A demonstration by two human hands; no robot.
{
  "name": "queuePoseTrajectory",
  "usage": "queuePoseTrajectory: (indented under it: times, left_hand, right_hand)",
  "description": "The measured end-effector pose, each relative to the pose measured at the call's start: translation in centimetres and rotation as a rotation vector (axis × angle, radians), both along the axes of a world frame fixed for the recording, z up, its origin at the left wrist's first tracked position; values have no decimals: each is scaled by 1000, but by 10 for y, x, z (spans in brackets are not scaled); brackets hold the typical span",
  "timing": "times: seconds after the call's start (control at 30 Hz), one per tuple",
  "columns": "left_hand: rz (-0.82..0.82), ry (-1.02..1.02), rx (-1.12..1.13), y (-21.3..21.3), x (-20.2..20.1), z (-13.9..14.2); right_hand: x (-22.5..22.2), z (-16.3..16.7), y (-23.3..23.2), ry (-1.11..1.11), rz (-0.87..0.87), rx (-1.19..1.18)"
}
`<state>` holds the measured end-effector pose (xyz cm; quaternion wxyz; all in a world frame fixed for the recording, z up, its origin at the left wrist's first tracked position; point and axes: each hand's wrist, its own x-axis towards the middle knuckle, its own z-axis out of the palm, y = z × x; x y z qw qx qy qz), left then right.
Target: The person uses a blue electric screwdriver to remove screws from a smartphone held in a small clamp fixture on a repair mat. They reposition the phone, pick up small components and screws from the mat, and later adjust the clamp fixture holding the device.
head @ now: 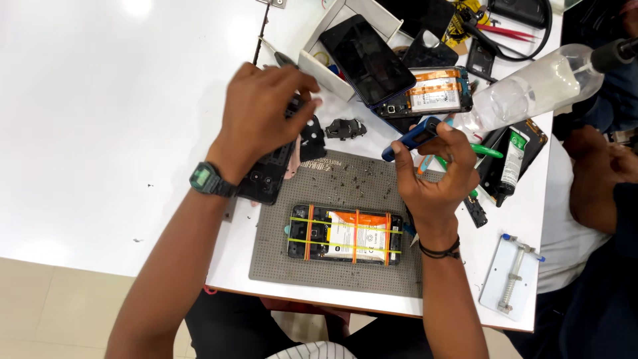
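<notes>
Left hand point(262, 116), palm down, wrist watch point(205, 179) showing, fingers curled over a black phone back cover point(266, 179) at the mat's upper left corner; cover held, tilted. Right hand point(435, 176), fingers bent, closed on a blue tool point(415, 136) that points left over the mat.

Grey mat point(332, 266) below both hands, scattered with small screws. On it, nearer the person, an opened phone point(345, 235), flat, battery up, bound with yellow and orange bands.

Beyond the hands: white box point(332, 26) with a dark phone point(367, 61) leaning across it, another open phone point(435, 90), clear bottle point(538, 90) lying on its side. Small metal clamp point(510, 279) at right edge. Another person's arm point(595, 173) at far right.
</notes>
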<state>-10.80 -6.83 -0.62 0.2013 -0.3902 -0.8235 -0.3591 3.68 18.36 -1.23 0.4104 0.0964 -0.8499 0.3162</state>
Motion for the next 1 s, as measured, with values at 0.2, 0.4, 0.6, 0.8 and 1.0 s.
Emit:
queuePoseTrajectory:
  times: [0.2, 0.4, 0.6, 0.8, 1.0]
  left_hand:
    - [-136, 30, -117, 12, 5, 2]
    - [-266, 50, -190, 13, 14, 4]
    - [-322, 42, -264, 16, 18, 3]
    - [-166, 111, -204, 18, 20, 0]
    - [-53, 129, -221, 28, 26, 1]
  right_hand:
    - [-1, 0, 1, -2, -23, -6]
    - [1, -2, -1, -11, 7, -7]
    - [2, -2, 1, -19, 16, -23]
    - [1, -3, -1, -44, 37, -52]
    - [3, -4, -2, -65, 35, -86]
